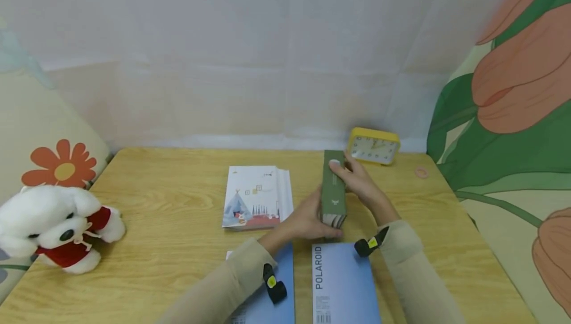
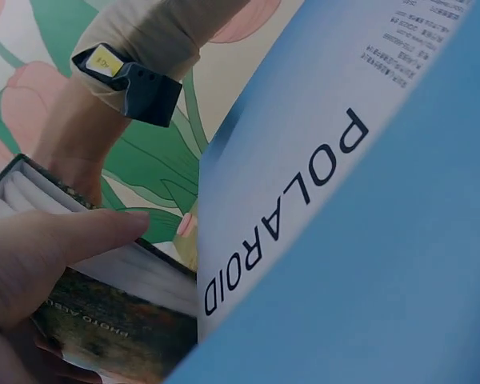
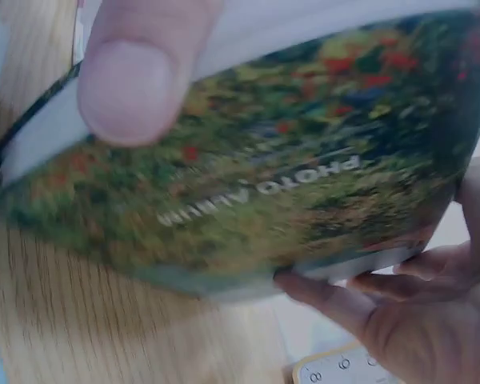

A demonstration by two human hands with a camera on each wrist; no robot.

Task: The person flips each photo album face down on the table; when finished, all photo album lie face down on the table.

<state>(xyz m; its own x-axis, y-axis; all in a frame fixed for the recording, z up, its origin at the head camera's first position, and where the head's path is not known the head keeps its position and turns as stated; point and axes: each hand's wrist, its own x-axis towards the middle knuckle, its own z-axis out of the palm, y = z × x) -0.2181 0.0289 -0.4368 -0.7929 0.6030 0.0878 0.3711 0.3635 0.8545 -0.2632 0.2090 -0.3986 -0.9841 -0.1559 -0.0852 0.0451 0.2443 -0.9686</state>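
Observation:
Both hands hold a thick photo album point(image 1: 333, 190), which stands with its green spine facing up. My left hand point(image 1: 308, 217) grips its near end, the thumb lying across the white page edges in the left wrist view. At the far right side, my right hand point(image 1: 363, 180) grips the album with its thumb on the spine. A painted flower-garden cover marked PHOTO ALBUM point(image 3: 264, 184) fills much of the right wrist view. Just in front of the hands lies a blue POLAROID album point(image 1: 345, 284); a second blue album point(image 1: 283, 269) is partly covered by the left forearm.
White albums with a tent picture point(image 1: 252, 197) are stacked left of the hands. A yellow clock point(image 1: 373, 146) stands behind the right hand, with a small pink ring point(image 1: 421, 172) to its right. At the table's left edge sits a white plush dog point(image 1: 67, 230) in red.

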